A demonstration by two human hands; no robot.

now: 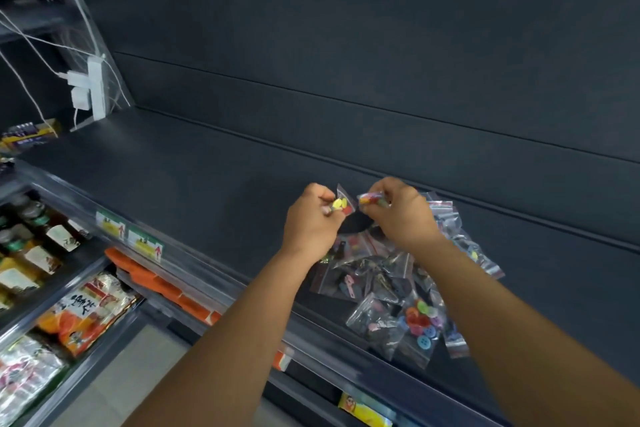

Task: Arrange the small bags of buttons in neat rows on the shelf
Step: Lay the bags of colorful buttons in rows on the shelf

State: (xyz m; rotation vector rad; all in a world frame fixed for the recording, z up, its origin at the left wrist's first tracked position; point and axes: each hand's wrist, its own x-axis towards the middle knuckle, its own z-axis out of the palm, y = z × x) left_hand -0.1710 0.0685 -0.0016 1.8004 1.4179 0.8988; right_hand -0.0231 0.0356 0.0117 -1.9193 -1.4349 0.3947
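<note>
Loose pile of button bags (401,291) lies near the shelf's (214,184) front edge, right part — no rows yet. Left hand (313,218) pinches a bag of yellow buttons (341,204), right hand (398,211) pinches a multicolour bag (371,199), both held above the pile. Step: sorting picks — next, probably lay them flat on bare shelf leftward.

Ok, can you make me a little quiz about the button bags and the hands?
1. True or false: the left hand holds a bag with yellow buttons.
2. Where is the pile of bags? A) on the floor B) on the dark shelf C) in a box
3. Fill in: the right hand holds a ____.

Key: 1 true. 2 B. 3 small bag of mixed-colour buttons.
</note>
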